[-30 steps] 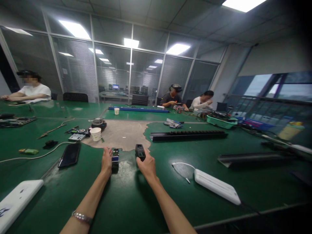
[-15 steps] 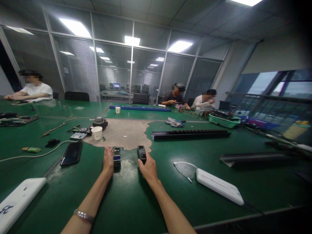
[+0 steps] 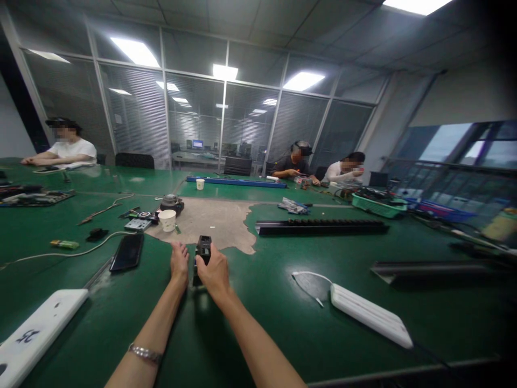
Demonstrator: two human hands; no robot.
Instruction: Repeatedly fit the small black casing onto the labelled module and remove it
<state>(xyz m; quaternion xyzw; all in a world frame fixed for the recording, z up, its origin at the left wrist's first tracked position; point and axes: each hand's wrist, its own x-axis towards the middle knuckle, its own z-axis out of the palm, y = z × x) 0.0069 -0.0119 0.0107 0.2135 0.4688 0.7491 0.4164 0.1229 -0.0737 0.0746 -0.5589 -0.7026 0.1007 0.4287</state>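
Note:
My right hand (image 3: pixel 215 274) grips a black plastic housing (image 3: pixel 204 247) with small openings in its top, thumb on the near-left side. The housing is over the small circuit-board module (image 3: pixel 196 278), of which only a lower dark part shows; whether the two touch I cannot tell. My left hand (image 3: pixel 179 264) rests on its edge just left of them, fingers loosely extended upward, a narrow gap between it and the module. It holds nothing that I can see.
Left lie a phone (image 3: pixel 126 252), a white power bank-like block (image 3: pixel 44 331) and a cable. A paper cup (image 3: pixel 167 220) stands beside electronic parts. Right are a black rail (image 3: pixel 319 227) and a white power strip (image 3: pixel 369 315). Several people sit across the green table.
My right hand has moved left with the housing, from beside the module to over it. My left hand has come slightly away from the module's side. The view has shifted a little.

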